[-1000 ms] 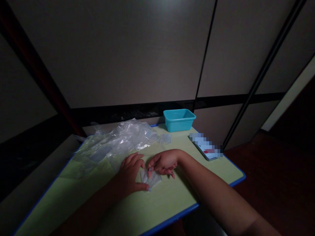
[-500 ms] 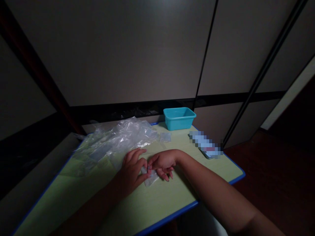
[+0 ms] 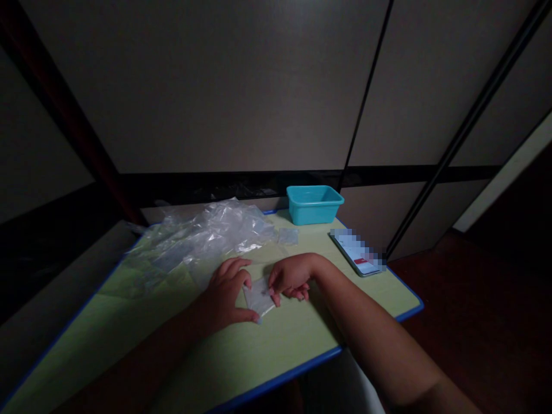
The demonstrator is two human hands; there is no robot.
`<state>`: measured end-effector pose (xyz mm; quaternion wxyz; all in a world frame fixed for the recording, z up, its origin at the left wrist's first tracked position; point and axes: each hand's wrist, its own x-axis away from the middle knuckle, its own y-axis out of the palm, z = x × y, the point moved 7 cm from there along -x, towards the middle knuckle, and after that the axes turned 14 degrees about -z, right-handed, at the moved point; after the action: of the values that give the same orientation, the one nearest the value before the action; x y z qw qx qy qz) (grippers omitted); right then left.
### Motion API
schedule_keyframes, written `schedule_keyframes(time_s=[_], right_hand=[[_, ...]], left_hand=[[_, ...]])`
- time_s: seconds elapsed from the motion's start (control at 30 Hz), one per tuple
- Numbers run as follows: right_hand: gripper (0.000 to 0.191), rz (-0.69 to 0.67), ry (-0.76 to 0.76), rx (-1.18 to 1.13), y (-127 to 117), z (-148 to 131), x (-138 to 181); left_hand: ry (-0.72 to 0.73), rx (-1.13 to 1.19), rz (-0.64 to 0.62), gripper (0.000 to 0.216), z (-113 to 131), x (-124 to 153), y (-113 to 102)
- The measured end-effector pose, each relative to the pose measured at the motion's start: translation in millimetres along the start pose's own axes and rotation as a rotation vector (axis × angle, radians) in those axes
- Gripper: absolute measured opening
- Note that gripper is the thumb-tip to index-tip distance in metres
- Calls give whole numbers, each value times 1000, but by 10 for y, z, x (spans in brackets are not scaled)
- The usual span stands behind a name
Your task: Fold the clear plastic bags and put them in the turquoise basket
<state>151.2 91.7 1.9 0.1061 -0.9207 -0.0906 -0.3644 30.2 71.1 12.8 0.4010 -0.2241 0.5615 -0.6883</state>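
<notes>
A small, flat square of folded clear plastic bag (image 3: 259, 296) lies on the light green table between my hands. At its left side is my left hand (image 3: 226, 293), thumb and index finger spread apart with their tips by its edges. My right hand (image 3: 293, 275) is bent at the wrist and pinches the square's right edge, the other fingers curled beneath the palm. Just beyond my left hand spreads a loose heap of crumpled clear plastic bags (image 3: 215, 230). Another small folded plastic square (image 3: 288, 236) rests on the table behind my right hand.
A turquoise plastic basin (image 3: 314, 214) stands at the table's back edge. To the right, a phone (image 3: 357, 256) with a lit, partly blurred screen lies near the edge. The table (image 3: 259, 351) has a blue rim and stands against panelled cabinet doors (image 3: 241, 92).
My left thumb and index finger have spread apart, and my right hand has shifted slightly right. More of the folded plastic shows between them. The view has shifted slightly.
</notes>
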Motion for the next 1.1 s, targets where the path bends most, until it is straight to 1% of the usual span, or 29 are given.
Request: schedule_keyframes(time_s=[0.1,0.23,0.3,0.37,0.43,0.5,0.57,0.67,0.77,0.87,0.9,0.93,1.07,1.1], right_hand=[[21,33,44,24,-25,45,28],[18,62,89,69,-62,91,79],[16,84,34,63,-79,49,94],[18,78,-58,32,-65,-30,78],[20,24,-118,9,-9,-100,23],[21,-39,-118,11,57,-130,-50],[22,-72,-92,26,93,-126,-103],[23,-68,-37,52,87,-77,-92],[24,0,44,82,26,-4,22],[19,87,139,118,-42,59,145],[18,103,150,125,-54,64,164],[17,117,136,126,-63,52,169],[20,137,-66,72,-66,-84,76],[21,133,-87,59,-61,-97,40]], left_hand=[[2,20,-22,55,21,1,-6],[-13,25,13,55,28,14,-13],[-19,26,23,56,32,16,-13],[-22,34,9,55,44,12,-13],[-31,40,-7,53,58,8,-22],[-40,43,-17,53,70,7,-34],[-45,46,-11,53,79,11,-50],[-48,49,-28,54,85,14,-43],[-68,33,-68,54,78,10,-19],[-84,15,-75,55,73,5,-20],[-85,13,-74,55,73,4,-22],[-85,14,-74,55,73,3,-23],[-80,26,-75,56,72,5,-21],[-77,30,-70,56,71,6,-24]])
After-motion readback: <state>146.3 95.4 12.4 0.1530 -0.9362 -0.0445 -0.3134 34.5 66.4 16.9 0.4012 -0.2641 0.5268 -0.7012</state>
